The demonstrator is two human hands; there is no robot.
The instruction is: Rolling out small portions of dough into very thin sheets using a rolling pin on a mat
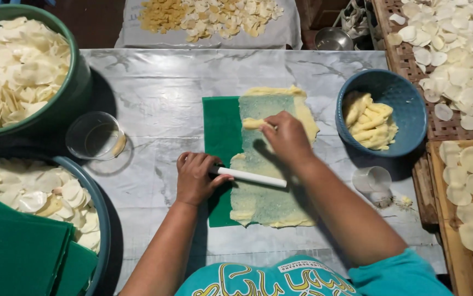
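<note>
Here, left hand [194,178] grips rod [250,176] near sheet [221,131] edge.

— What lies on the green plastic sheet [221,137]?
— A thin, ragged layer of pale yellow dough [264,192], spread flat along its right half.
— And the white plastic rod [250,176]?
— Lying crosswise on the dough. A small yellow dough lump [254,123] sits near the top.

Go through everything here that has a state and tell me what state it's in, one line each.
Left hand: gripping the white rod.
Right hand: pinching a dough piece.
Dough sheet: spread thin on the green mat.
Blue bowl: partly filled with dough.
Clear cup: upright, nearly empty.
Green tub: heaped with white discs.
</note>
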